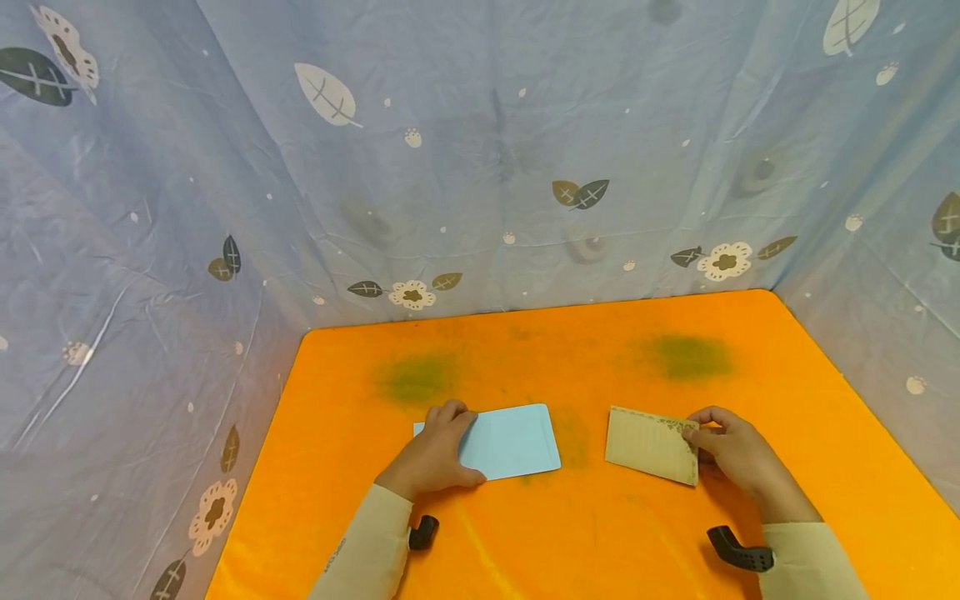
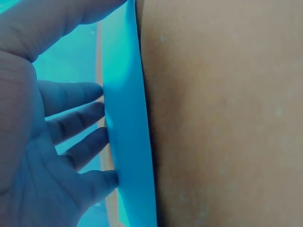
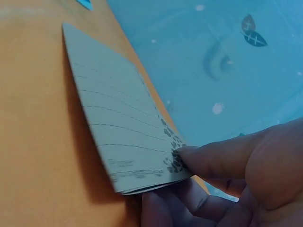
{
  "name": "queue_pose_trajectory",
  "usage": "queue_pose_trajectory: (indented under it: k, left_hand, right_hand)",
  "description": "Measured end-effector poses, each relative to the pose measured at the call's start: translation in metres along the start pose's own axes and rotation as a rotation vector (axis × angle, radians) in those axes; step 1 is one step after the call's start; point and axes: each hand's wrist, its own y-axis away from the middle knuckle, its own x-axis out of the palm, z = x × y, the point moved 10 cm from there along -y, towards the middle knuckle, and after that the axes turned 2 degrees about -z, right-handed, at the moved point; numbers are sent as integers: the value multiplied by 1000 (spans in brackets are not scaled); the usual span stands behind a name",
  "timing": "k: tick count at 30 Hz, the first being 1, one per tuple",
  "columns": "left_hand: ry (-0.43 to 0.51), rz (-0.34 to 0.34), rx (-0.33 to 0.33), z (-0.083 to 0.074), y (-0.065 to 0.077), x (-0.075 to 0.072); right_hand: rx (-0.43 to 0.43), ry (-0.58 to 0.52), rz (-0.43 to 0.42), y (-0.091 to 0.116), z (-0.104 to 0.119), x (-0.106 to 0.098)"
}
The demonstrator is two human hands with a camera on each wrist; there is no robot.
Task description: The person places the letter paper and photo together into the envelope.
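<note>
A light blue envelope [image 1: 513, 440] lies on the orange table, its flap end toward the right. My left hand [image 1: 438, 448] spans the left part of it, thumb at the near edge and fingers at the far edge. In the left wrist view, several fingertips [image 2: 111, 178] meet one long edge of the envelope [image 2: 128, 118]. My right hand [image 1: 731, 450] pinches the right end of a beige lined sheet of letter paper [image 1: 648, 446], folded, with a leafy print in one corner. In the right wrist view, the thumb presses on the printed corner of the paper [image 3: 113, 113], other fingers beneath.
An orange cloth covers the table [image 1: 540, 350], with two dark greenish smudges toward the back. Pale blue patterned curtains [image 1: 487, 167] enclose its back and sides. Black straps or mounts [image 1: 738, 550] stick out at both wrists.
</note>
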Motion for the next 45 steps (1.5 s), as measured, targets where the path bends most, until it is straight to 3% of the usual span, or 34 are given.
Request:
queue_pose_trajectory:
  k: [9, 20, 28, 38, 45]
  left_hand:
    - [-4, 4, -10, 0, 1, 0]
    - [-6, 4, -8, 1, 0, 0]
    - [-4, 3, -15, 3, 0, 2]
    - [-6, 2, -14, 3, 0, 2]
    - [-4, 0, -13, 4, 1, 2]
  right_hand:
    - [36, -14, 13, -1, -5, 1]
    - [14, -8, 69, -6, -7, 2]
    - [14, -1, 41, -4, -9, -1]
    - [-25, -103, -51, -3, -5, -2]
    - [-24, -109, -85, -3, -6, -3]
